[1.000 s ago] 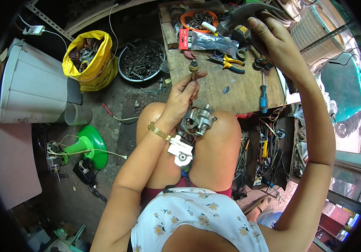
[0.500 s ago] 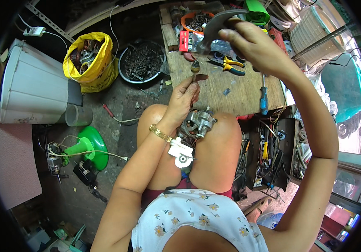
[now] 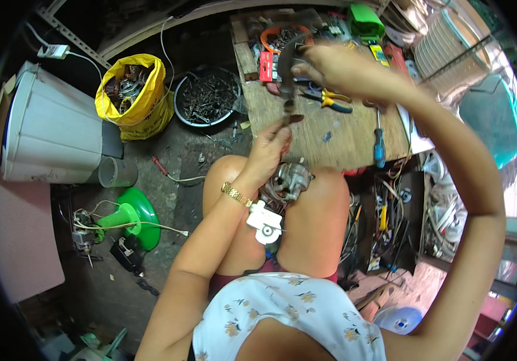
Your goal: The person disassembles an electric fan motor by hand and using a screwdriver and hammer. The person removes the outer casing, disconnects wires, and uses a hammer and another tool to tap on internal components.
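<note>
My right hand [image 3: 340, 69] is closed around a claw hammer [image 3: 288, 67], whose head is blurred by motion and points down at the bench's near-left part. Just under the hammer head, my left hand [image 3: 270, 147] pinches a small metal part [image 3: 289, 110] upright, with a flat brown piece sticking out beside the fingers. Whether hammer and part touch, I cannot tell. On my lap, between the thighs, rests a metal motor unit [image 3: 290, 180] with a white plastic housing [image 3: 266, 222] attached.
On the wooden bench [image 3: 355, 135] lie yellow-handled pliers [image 3: 335, 101], a blue screwdriver [image 3: 379, 144] and an orange bowl [image 3: 264, 41] of small parts. To the left stand a basin [image 3: 180, 111] of screws, a yellow bag [image 3: 150, 120] and a green fan base [image 3: 141, 219].
My right hand has brought the hammer down and left, onto or close above the metal part. My left hand still pinches the part; the whole view has shifted slightly.
</note>
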{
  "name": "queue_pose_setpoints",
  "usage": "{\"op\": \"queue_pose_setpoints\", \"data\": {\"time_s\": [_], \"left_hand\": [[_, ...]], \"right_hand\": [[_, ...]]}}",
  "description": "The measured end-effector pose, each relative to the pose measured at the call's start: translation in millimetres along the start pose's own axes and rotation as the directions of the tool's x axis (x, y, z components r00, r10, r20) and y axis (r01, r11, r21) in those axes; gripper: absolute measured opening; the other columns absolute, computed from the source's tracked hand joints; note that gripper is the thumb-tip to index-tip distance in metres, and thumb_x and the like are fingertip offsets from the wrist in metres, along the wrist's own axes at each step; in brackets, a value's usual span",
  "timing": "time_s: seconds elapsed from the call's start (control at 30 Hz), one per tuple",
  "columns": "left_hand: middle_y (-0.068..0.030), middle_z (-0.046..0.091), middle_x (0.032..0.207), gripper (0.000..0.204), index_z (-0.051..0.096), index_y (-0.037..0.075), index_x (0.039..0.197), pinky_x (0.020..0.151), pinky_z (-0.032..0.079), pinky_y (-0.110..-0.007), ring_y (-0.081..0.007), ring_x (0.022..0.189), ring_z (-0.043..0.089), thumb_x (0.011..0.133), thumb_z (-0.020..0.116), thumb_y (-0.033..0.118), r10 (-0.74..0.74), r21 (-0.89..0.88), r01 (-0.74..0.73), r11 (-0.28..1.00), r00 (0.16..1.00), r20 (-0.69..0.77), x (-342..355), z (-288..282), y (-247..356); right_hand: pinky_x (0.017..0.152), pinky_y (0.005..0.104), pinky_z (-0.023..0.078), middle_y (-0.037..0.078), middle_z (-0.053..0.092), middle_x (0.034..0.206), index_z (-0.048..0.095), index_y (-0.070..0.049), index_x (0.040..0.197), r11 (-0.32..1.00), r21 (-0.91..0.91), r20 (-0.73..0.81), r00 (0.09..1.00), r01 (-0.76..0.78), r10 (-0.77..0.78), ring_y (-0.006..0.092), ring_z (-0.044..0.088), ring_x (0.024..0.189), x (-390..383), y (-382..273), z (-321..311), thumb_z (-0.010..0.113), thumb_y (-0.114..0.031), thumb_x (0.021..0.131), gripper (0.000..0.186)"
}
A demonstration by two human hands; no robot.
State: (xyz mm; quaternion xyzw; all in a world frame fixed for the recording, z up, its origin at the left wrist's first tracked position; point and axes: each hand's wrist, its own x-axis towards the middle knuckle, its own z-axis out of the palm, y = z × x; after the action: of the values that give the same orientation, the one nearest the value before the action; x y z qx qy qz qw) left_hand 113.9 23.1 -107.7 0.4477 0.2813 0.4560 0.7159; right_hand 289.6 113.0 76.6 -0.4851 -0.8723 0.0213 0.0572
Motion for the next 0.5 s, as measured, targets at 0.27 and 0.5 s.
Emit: {"op": "queue_pose_setpoints", "data": {"time_s": [0.27, 0.5], "left_hand": [[0.0065, 0.037, 0.072, 0.043, 0.048, 0.001, 0.136, 0.059, 0.034, -0.019, -0.0038, 0.064, 0.034, 0.102, 0.051, 0.027, 0.033, -0.130, -0.032, 0.991, 0.999, 0.003, 10, 1, 3], [0.0059, 0.038, 0.073, 0.042, 0.049, 0.001, 0.135, 0.061, 0.034, -0.019, -0.0044, 0.066, 0.035, 0.102, 0.050, 0.025, 0.061, -0.115, -0.060, 0.992, 0.998, 0.001, 3, -2, 0]], "right_hand": [[0.077, 0.0331, 0.046, 0.009, 0.064, 0.092, 0.060, 0.001, 0.116, 0.861, 0.475, -0.343, 0.862, -0.185, 0.374, 0.0162, 0.057, 0.084, -8, 23, -61, 0.045, -0.029, 0.102, 0.036], [0.091, 0.0345, 0.045, 0.014, 0.061, 0.109, 0.057, 0.001, 0.117, 0.768, 0.512, -0.089, 0.865, -0.385, 0.493, 0.0224, 0.057, 0.103, -33, 1, -30, 0.046, -0.034, 0.102, 0.039]]}}
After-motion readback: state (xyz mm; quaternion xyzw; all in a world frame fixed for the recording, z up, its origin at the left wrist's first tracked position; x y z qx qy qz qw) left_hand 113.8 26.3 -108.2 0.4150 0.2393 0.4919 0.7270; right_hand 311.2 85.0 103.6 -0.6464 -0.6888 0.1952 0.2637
